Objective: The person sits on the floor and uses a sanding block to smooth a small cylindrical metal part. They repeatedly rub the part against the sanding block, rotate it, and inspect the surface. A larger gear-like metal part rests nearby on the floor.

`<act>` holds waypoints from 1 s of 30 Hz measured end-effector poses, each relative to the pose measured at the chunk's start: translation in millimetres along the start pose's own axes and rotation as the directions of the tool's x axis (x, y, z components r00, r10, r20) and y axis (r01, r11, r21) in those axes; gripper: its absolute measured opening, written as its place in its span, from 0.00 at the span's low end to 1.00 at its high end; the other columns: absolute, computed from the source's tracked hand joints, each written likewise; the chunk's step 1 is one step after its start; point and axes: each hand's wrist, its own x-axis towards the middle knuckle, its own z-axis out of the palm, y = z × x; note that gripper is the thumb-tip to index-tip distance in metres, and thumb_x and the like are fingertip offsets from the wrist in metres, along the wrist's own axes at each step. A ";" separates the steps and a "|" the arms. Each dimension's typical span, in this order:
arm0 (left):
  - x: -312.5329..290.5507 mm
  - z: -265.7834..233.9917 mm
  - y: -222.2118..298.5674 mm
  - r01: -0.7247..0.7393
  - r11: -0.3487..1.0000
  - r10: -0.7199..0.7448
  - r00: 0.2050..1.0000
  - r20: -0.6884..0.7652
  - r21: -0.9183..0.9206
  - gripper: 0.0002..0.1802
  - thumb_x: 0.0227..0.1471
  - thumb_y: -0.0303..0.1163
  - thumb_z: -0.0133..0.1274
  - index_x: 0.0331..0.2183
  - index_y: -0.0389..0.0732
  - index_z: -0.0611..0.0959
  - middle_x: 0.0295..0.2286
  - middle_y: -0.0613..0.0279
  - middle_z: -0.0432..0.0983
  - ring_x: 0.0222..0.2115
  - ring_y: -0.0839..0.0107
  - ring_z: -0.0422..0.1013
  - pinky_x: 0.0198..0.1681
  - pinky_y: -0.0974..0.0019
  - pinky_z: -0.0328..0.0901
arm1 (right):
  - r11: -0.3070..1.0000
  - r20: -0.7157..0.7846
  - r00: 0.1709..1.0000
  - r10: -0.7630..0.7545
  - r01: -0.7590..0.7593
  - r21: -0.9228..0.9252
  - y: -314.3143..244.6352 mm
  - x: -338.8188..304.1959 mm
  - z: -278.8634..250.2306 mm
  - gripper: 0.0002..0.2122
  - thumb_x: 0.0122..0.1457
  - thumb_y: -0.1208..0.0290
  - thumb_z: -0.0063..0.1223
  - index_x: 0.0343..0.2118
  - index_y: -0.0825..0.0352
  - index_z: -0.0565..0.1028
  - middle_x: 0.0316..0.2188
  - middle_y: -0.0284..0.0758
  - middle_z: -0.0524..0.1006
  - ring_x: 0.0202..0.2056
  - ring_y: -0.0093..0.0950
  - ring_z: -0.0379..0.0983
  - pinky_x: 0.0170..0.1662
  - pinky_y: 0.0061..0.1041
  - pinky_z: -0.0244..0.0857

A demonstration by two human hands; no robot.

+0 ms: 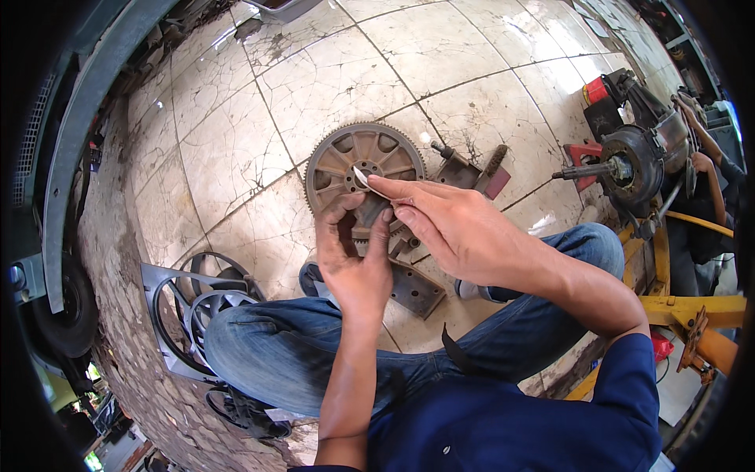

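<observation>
My left hand [352, 256] is in front of my lap, its fingers and thumb curled round a small dark grey piece [371, 212], partly hidden, whose kind I cannot make out. From the right, my right hand [456, 224] reaches across with its fingers pressed together on a thin pointed metal blade [360, 176]. The blade's bright tip sticks out past the fingertips, just above the dark piece; its handle is hidden. Behind both hands, a rusty toothed flywheel [330, 157] lies flat on the floor, its lower part covered by my left hand.
Beside the flywheel are a dark metal bracket [456, 171] and a dirty brush [495, 160]. A drilled metal plate [415, 289] lies between my feet. A fan shroud [169, 303] is at left. At right stand a greasy drum-shaped assembly [633, 173], a yellow frame [692, 307] and another person's arm [708, 145].
</observation>
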 end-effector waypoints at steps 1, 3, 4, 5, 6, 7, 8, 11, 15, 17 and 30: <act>0.1 0.6 -0.3 -0.063 0.993 0.058 0.997 0.053 0.104 0.21 0.50 0.16 0.65 0.45 0.36 0.78 0.45 0.56 0.76 0.48 0.65 0.74 0.53 0.63 0.68 | 1.000 -0.004 1.000 -0.005 0.005 -0.004 0.6 0.4 0.8 0.19 0.70 0.75 0.46 0.62 0.72 0.70 0.54 0.52 0.77 0.53 0.49 0.77 0.55 0.38 0.73; 0.5 1.5 -0.8 -0.338 0.911 0.289 0.932 0.218 0.237 0.20 0.53 0.15 0.63 0.47 0.35 0.77 0.46 0.56 0.76 0.49 0.68 0.73 0.55 0.64 0.68 | 1.000 -0.021 1.000 -0.017 0.017 -0.013 1.1 1.0 3.3 0.19 0.70 0.75 0.46 0.62 0.72 0.70 0.54 0.51 0.77 0.53 0.49 0.77 0.55 0.38 0.73; 0.7 2.6 -1.2 -0.247 0.946 0.213 0.962 0.171 0.211 0.20 0.53 0.14 0.62 0.47 0.35 0.77 0.46 0.56 0.75 0.49 0.68 0.73 0.55 0.65 0.68 | 1.000 -0.032 0.999 -0.020 0.020 -0.018 1.2 1.2 4.8 0.19 0.70 0.75 0.46 0.62 0.72 0.70 0.55 0.51 0.77 0.53 0.48 0.77 0.55 0.38 0.73; 0.8 3.4 -1.6 -0.119 0.977 0.106 0.991 0.087 0.174 0.20 0.52 0.14 0.63 0.46 0.35 0.77 0.45 0.56 0.76 0.48 0.67 0.73 0.55 0.65 0.68 | 1.000 -0.043 0.999 -0.022 0.021 -0.022 1.2 1.1 5.9 0.19 0.70 0.75 0.46 0.62 0.72 0.70 0.55 0.51 0.77 0.53 0.48 0.77 0.55 0.38 0.73; 1.0 4.6 -1.9 -0.018 0.995 0.015 0.999 0.031 0.097 0.20 0.51 0.15 0.64 0.45 0.35 0.78 0.45 0.55 0.76 0.48 0.67 0.73 0.55 0.66 0.68 | 0.999 -0.048 0.998 -0.029 0.027 -0.039 1.3 1.1 6.8 0.19 0.70 0.75 0.45 0.61 0.72 0.70 0.55 0.51 0.77 0.53 0.48 0.77 0.55 0.38 0.73; 0.3 5.3 -1.5 0.036 0.999 -0.037 0.999 -0.027 -0.030 0.20 0.50 0.15 0.65 0.44 0.35 0.78 0.45 0.55 0.76 0.47 0.66 0.73 0.55 0.66 0.68 | 0.998 -0.053 0.998 -0.039 0.036 -0.054 1.4 1.1 7.3 0.19 0.70 0.75 0.45 0.61 0.73 0.71 0.55 0.51 0.77 0.53 0.48 0.76 0.55 0.38 0.72; 0.2 6.1 -1.7 0.078 0.997 -0.078 0.997 -0.021 -0.001 0.20 0.50 0.15 0.65 0.44 0.35 0.78 0.45 0.55 0.75 0.47 0.65 0.74 0.55 0.66 0.67 | 0.996 -0.030 0.998 -0.053 0.051 -0.077 1.4 1.1 7.6 0.18 0.70 0.75 0.45 0.61 0.73 0.71 0.55 0.50 0.77 0.54 0.48 0.76 0.56 0.38 0.72; -2.3 7.5 -2.3 -0.229 0.953 0.193 0.963 0.187 0.200 0.19 0.53 0.14 0.62 0.47 0.34 0.77 0.45 0.56 0.75 0.47 0.67 0.73 0.55 0.66 0.68 | 1.000 -0.012 1.000 0.029 -0.029 0.009 4.1 1.5 5.7 0.19 0.72 0.68 0.43 0.61 0.74 0.70 0.55 0.52 0.77 0.55 0.48 0.75 0.57 0.39 0.70; 0.2 5.2 -8.1 0.063 0.998 -0.063 0.998 -0.019 0.021 0.20 0.53 0.16 0.64 0.46 0.36 0.77 0.45 0.56 0.75 0.47 0.66 0.74 0.54 0.64 0.67 | 0.997 -0.035 0.998 -0.049 0.047 -0.056 6.4 0.7 7.0 0.20 0.72 0.67 0.42 0.61 0.74 0.69 0.54 0.52 0.77 0.52 0.49 0.76 0.56 0.40 0.71; -1.3 5.2 -11.4 -0.028 0.992 0.026 0.999 0.018 0.125 0.19 0.54 0.17 0.63 0.47 0.35 0.77 0.45 0.55 0.75 0.47 0.67 0.74 0.53 0.64 0.68 | 0.999 -0.014 1.000 0.003 -0.003 -0.033 6.9 -0.1 7.4 0.20 0.72 0.67 0.42 0.60 0.74 0.70 0.53 0.53 0.78 0.51 0.49 0.77 0.55 0.41 0.72; 1.5 2.7 -26.5 0.068 0.995 -0.068 0.998 0.005 0.070 0.17 0.55 0.19 0.65 0.45 0.33 0.79 0.46 0.56 0.78 0.47 0.67 0.76 0.52 0.65 0.71 | 0.998 -0.003 0.998 0.061 -0.061 -0.025 12.7 -2.1 9.4 0.19 0.72 0.69 0.42 0.60 0.76 0.70 0.46 0.54 0.80 0.45 0.52 0.78 0.49 0.43 0.72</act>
